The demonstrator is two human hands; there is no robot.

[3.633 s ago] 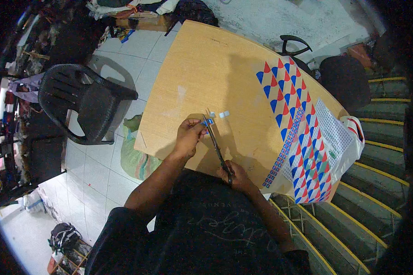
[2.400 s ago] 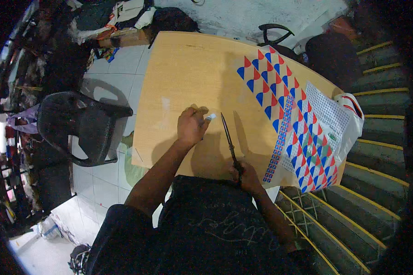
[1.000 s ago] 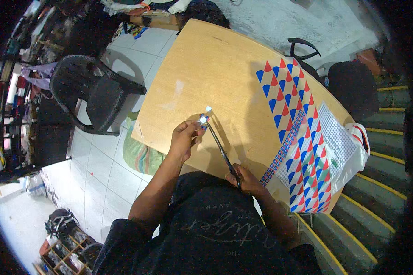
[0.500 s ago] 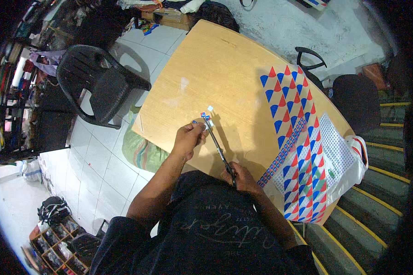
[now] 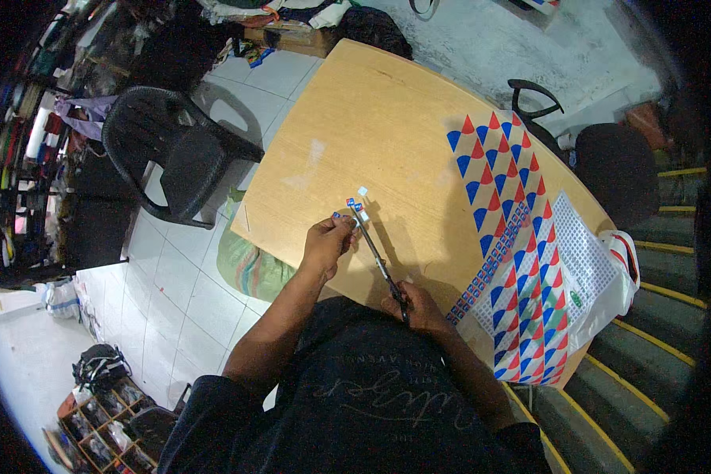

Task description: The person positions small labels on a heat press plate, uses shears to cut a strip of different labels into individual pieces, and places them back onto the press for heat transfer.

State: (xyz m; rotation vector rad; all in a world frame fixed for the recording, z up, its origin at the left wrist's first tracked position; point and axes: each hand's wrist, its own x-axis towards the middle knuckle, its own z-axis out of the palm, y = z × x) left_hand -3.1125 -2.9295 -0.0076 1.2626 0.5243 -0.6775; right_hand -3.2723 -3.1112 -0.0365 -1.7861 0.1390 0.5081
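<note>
Head view: we look steeply down past the wearer's torso (image 5: 371, 395) (fisheye, edges bent) onto the table (image 5: 371, 118), left hand (image 5: 325, 243) and right hand (image 5: 417, 306) near.

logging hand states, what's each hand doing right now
Left hand: closed, pinching small blue-and-red printed pieces.
Right hand: closed around long dark metal scissors.

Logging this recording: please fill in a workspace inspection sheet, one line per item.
Surface: wood-coloured table, with pale smudges.
Job's things: dark scissors; small blue-and-red pieces at their tips; a small white piece just beyond.
Clutter: blue-and-red patterned sheets and a white plastic bag along the right side.
Hands: left hand pinches the small pieces; right hand grips the scissors' handles.
Cables: nothing seen for certain; a dark loop at the far wall is unclear.
Surroundings: black chair and green sack to the left; yellow-edged steps to the right.
</note>
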